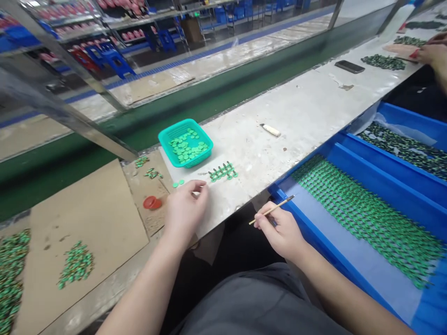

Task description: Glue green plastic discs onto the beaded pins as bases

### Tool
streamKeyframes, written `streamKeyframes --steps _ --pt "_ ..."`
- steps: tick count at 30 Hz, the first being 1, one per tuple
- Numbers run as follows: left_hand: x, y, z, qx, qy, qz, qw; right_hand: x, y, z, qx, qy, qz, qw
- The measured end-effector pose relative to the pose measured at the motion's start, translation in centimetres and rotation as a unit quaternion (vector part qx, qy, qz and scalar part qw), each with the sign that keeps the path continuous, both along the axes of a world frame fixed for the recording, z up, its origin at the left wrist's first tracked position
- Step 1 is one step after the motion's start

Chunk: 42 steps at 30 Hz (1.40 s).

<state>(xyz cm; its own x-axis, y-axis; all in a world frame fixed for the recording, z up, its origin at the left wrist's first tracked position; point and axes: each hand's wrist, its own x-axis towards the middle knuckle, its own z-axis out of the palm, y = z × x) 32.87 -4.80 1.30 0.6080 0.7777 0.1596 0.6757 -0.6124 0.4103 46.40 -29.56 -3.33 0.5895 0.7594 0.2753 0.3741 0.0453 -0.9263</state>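
My right hand grips a thin wooden paintbrush with a dark tip, held over the edge of the blue tray. My left hand rests low over the white bench, fingers curled together; whatever they pinch is hidden. Just beyond its fingertips stand rows of small green pieces with dark tips. Two loose green discs lie beside that hand. Behind them sits a turquoise basket with many flat green discs inside. To the left, a small red cup stands on brown cardboard.
Many green pieces fill a blue tray at right; another tray holds dark ones. Small green parts lie on cardboard at left. A white-handled tool and a phone-like dark object lie on the bench. Another person's hands work far right.
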Motion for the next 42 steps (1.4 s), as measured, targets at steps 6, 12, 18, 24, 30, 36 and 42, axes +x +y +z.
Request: streamKeyframes --steps 6,12,18,24,30,36,42 --pt "-1.5 6.9 2.7 0.016 0.151 0.002 0.988 -2.1 0.6 0.8 -0.001 -0.023 0.036 0.999" --pt "-1.0 6.7 4.2 -0.05 0.172 -0.056 0.982 -4.2 0.6 1.1 -0.006 -0.042 0.061 0.997" --pt "-9.9 1.1 3.1 -0.121 0.081 -0.104 0.984 -5.3 1.2 1.4 -0.016 -0.037 0.093 0.995" --pt "-17.7 -2.5 -3.0 -0.018 -0.097 -0.029 0.995 -6.1 5.6 3.4 -0.077 0.006 0.19 0.979" --pt "-18.4 -1.8 -4.1 0.006 -0.184 -0.042 0.982 -6.8 12.7 6.8 -0.052 0.09 0.292 0.951" --pt "-18.0 -1.4 -3.3 0.022 -0.185 -0.06 0.981 -7.1 16.2 9.7 -0.082 0.174 0.314 0.93" --pt "-18.2 -2.1 -5.0 0.082 -0.196 -0.067 0.975 -8.2 17.9 7.0 0.03 0.15 0.18 0.972"
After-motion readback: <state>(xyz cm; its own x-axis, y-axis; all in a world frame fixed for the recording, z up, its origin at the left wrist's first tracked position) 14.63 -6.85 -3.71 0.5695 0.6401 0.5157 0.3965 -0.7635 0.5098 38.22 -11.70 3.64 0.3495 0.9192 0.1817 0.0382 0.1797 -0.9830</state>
